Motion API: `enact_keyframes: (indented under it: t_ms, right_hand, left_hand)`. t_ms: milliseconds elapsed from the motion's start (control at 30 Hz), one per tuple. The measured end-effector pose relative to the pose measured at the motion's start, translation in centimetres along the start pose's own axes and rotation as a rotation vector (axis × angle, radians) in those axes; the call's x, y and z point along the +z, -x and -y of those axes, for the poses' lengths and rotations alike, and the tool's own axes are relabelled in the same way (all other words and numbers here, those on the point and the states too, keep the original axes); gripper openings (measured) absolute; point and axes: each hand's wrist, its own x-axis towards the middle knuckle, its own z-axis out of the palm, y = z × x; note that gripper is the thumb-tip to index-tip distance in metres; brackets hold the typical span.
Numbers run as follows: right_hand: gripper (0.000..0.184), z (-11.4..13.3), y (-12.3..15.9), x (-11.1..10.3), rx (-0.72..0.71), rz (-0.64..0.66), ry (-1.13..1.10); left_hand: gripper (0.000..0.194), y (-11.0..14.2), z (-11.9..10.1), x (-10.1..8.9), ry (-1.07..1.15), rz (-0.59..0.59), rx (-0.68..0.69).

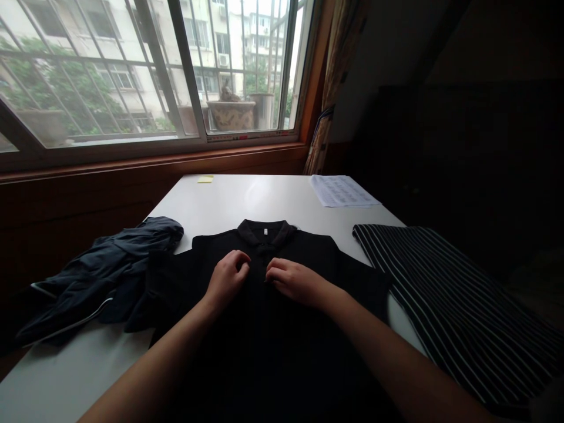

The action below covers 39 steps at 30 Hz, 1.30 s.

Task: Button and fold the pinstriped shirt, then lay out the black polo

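Note:
A black short-sleeved polo shirt [264,341] lies spread out, front up, its collar [265,232] pointing toward the window and a small white label inside the neck. Over the left side of its chest, my left hand [229,271] is closed, with fingers curled and thumb near the index finger. My right hand [293,279] faces it across the button placket, its fingers bent and drawn together. A small gap separates the two hands. Against the dark cloth I cannot make out what, if anything, the fingertips pinch.
The white table [247,197] carries a crumpled dark navy garment [101,270] with white piping at left. Black striped fabric [440,294] lies at right. Printed papers [343,191] and a yellow note [205,178] rest near the far edge, below a barred window [132,76].

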Motion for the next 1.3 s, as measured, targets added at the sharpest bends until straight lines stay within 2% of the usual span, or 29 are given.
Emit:
enact_keyframes:
  t_ms: [133,267,333,467,667,967,1300]
  right_hand:
    - [0.013,-0.8,0.5,0.4,-0.032,-0.084,-0.006]
    - [0.013,-1.3,0.8,0.8,-0.058,-0.111,0.028]
    - [0.014,-1.4,0.9,0.8,-0.070,-0.115,0.043]
    - [0.015,-1.6,1.1,0.9,-0.084,-0.126,0.055]
    - [0.015,-1.8,1.1,1.1,-0.118,-0.150,0.060]
    - [0.013,-1.5,0.8,1.2,-0.107,-0.149,0.055]
    - [0.011,-1.6,1.0,1.1,-0.097,-0.231,-0.044]
  left_hand:
    - [0.015,0.3,-0.3,-0.3,0.029,0.125,0.125]
    - [0.015,0.4,-0.2,-0.4,0.003,0.301,0.356]
    - [0.014,0.4,0.0,-0.3,-0.027,0.326,0.443]
    - [0.015,0.3,0.4,-0.1,-0.164,0.339,0.535]
    - [0.019,0.4,-0.5,-0.3,-0.447,0.411,0.676]
    - [0.016,0.4,-1.3,0.0,-0.519,0.374,0.666]
    - [0.025,0.3,-1.3,-0.4,-0.508,0.232,0.754]
